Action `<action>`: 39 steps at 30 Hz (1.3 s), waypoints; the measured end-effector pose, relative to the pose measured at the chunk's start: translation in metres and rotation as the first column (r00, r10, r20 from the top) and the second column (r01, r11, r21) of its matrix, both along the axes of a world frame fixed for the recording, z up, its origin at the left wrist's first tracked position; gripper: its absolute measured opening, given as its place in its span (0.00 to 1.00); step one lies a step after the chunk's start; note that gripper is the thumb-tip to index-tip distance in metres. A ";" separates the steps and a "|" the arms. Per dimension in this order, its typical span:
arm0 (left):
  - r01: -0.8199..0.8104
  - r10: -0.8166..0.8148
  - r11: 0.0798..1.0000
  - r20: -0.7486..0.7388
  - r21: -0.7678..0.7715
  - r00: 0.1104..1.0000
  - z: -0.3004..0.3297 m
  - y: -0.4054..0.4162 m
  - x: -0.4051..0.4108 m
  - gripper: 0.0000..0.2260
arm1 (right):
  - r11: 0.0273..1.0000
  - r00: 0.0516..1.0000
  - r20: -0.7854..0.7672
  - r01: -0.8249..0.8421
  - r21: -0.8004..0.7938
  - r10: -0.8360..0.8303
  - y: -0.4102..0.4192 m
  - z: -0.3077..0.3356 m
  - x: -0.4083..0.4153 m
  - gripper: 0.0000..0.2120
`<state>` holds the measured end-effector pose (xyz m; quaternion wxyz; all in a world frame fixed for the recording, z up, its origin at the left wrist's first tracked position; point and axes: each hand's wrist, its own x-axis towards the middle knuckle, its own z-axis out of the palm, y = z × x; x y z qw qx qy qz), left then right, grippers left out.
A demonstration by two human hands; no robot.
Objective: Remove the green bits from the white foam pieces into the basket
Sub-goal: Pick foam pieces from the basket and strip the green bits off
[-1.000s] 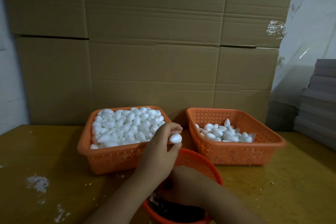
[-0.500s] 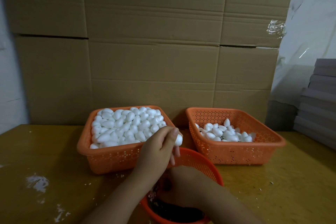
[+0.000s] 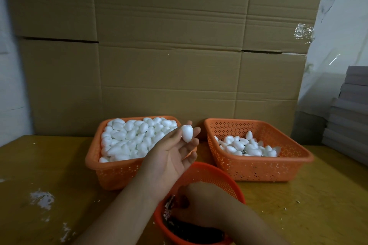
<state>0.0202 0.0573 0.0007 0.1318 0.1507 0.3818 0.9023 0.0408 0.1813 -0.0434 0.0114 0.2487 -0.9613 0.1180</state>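
Observation:
My left hand (image 3: 169, 159) is turned palm up over the gap between the baskets and pinches a white egg-shaped foam piece (image 3: 187, 134) at its fingertips. My right hand (image 3: 201, 199) reaches down into the round orange basket (image 3: 211, 171) at the front, with its fingers curled out of sight. Dark bits (image 3: 191, 228) lie in the bottom of that basket. The left rectangular orange basket (image 3: 93, 159) is heaped with white foam pieces (image 3: 129, 137). A thinner layer of foam pieces (image 3: 245, 147) lies in the right rectangular basket (image 3: 258, 169).
A wall of cardboard boxes (image 3: 169, 65) stands right behind the baskets. Grey sheets (image 3: 350, 121) are stacked at the right edge. The yellow-brown table (image 3: 49, 165) carries white crumbs (image 3: 40, 200) at the front left.
My left hand has rolled from palm down to palm up and raised the foam piece slightly to the right. My right hand stays inside the round basket.

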 end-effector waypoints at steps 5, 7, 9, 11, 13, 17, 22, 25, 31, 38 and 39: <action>-0.007 0.000 0.995 0.072 0.096 0.997 0.009 0.000 0.002 0.14 | 1.000 1.000 0.009 -0.001 0.010 0.001 0.000 0.002 0.002 0.17; -0.018 0.010 0.994 0.075 0.107 0.997 0.011 0.001 0.003 0.15 | 1.000 1.000 0.024 -0.007 0.024 0.006 0.000 0.005 0.003 0.18; -0.021 0.012 0.993 0.075 0.112 0.997 0.013 0.001 0.004 0.16 | 0.999 0.999 0.052 -0.011 0.049 0.008 0.001 0.009 0.004 0.19; -0.017 0.008 0.993 0.076 0.120 0.997 0.013 0.002 0.005 0.18 | 0.999 0.996 0.091 -0.014 0.047 0.010 0.002 0.012 0.005 0.19; -0.014 0.005 0.992 0.075 0.123 0.997 0.013 0.002 0.005 0.19 | 1.000 0.990 0.140 -0.012 0.029 0.008 0.003 0.016 0.006 0.19; -0.001 -0.008 0.991 0.070 0.136 0.998 0.013 0.001 0.005 0.17 | 0.997 0.985 0.167 -0.050 0.055 0.040 0.003 0.021 0.007 0.20; 0.002 -0.011 0.990 0.061 0.144 0.998 0.015 0.001 0.007 0.15 | 0.996 0.988 0.139 -0.077 0.053 0.069 0.001 0.022 0.010 0.19; -0.020 0.009 0.990 0.080 0.138 0.997 0.017 0.002 0.007 0.14 | 0.996 0.987 0.150 -0.069 0.065 0.058 0.000 0.023 0.011 0.20; -0.032 0.018 0.997 0.179 0.075 0.984 0.017 0.003 0.007 0.15 | 0.995 0.986 0.163 -0.043 0.085 0.029 -0.002 0.023 0.012 0.18; 0.005 -0.021 0.996 0.172 0.094 0.985 0.020 0.001 0.009 0.14 | 0.992 0.981 0.195 -0.015 0.125 -0.009 -0.004 0.025 0.014 0.20; 0.013 -0.029 0.995 0.161 0.096 0.987 0.019 0.001 0.009 0.17 | 0.992 0.981 0.195 -0.017 0.127 -0.009 -0.004 0.025 0.014 0.20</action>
